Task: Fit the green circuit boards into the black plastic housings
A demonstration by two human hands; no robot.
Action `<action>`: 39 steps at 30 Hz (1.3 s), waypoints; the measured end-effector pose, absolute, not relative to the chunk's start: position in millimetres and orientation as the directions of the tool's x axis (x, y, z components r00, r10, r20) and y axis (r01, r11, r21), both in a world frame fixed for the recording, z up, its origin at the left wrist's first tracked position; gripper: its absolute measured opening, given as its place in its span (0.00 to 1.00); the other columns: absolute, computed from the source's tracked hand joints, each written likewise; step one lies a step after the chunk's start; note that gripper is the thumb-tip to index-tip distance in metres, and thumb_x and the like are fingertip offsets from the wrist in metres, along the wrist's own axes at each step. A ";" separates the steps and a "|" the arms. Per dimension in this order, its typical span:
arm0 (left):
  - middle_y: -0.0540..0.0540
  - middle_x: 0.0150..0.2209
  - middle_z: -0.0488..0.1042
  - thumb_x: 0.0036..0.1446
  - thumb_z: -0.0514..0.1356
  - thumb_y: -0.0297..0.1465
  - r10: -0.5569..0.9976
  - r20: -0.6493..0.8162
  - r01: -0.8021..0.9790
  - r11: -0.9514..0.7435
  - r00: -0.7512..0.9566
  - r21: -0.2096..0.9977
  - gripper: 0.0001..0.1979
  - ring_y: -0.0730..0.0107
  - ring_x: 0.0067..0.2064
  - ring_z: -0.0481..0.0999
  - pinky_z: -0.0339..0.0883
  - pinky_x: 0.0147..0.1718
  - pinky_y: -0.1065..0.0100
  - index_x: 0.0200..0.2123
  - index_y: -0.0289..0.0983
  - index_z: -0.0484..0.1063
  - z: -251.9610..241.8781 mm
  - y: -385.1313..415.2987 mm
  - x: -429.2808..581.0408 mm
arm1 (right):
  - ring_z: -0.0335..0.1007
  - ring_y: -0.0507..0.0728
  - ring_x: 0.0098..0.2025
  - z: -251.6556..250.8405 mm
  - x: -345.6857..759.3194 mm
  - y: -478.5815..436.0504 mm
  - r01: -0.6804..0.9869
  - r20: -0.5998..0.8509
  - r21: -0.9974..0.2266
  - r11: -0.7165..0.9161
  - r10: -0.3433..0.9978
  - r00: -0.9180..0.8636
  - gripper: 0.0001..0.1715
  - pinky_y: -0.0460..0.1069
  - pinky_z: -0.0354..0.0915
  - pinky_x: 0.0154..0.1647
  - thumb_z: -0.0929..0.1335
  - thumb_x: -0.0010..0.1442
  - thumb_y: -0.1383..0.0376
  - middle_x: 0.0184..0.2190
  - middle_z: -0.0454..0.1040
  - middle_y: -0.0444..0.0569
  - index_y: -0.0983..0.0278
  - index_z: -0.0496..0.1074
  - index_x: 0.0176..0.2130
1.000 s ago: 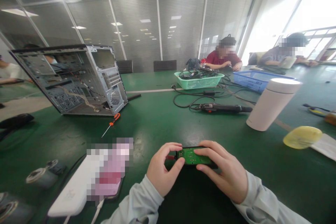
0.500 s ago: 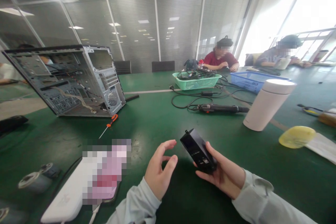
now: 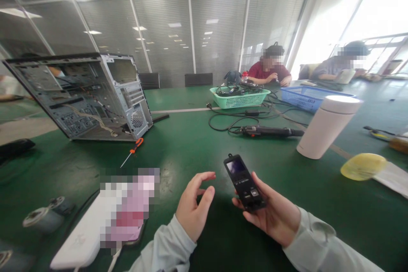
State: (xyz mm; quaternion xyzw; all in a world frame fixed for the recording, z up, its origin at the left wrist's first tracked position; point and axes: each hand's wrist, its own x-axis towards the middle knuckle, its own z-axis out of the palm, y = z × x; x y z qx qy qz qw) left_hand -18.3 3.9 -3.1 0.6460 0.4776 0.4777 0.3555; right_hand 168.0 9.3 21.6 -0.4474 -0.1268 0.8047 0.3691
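Note:
My right hand (image 3: 274, 214) grips a small black device (image 3: 244, 182) with a little screen near its top and buttons below, held face up and tilted away from me. Beside it, a short way to the left, my left hand (image 3: 193, 206) hovers over the green table (image 3: 188, 144) with fingers loosely curled and apart, holding nothing. Both arms wear grey sleeves.
An open computer case (image 3: 86, 97) lies at the left with an orange screwdriver (image 3: 134, 148) in front. A white cylinder (image 3: 325, 127), a black power tool (image 3: 270, 131), green basket (image 3: 239, 97) and blue basket (image 3: 309, 95) sit further off. A white pad (image 3: 89, 229) lies near left. Two people sit across.
The device, first held by both hands with its green circuit board up, has been turned over. It now rests in my right hand alone, screen side up; my left hand let go.

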 end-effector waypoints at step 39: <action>0.44 0.35 0.71 0.49 0.62 0.41 0.849 0.369 0.578 -0.528 0.379 0.622 0.19 0.60 0.38 0.70 0.65 0.38 0.60 0.43 0.39 0.72 11.8 -5.4 -17.1 | 0.61 0.57 0.47 21.0 187.2 -1.1 0.468 0.492 -0.535 0.703 0.710 -0.504 0.21 0.50 0.62 0.46 0.63 0.63 0.57 0.46 0.63 0.53 0.61 0.65 0.53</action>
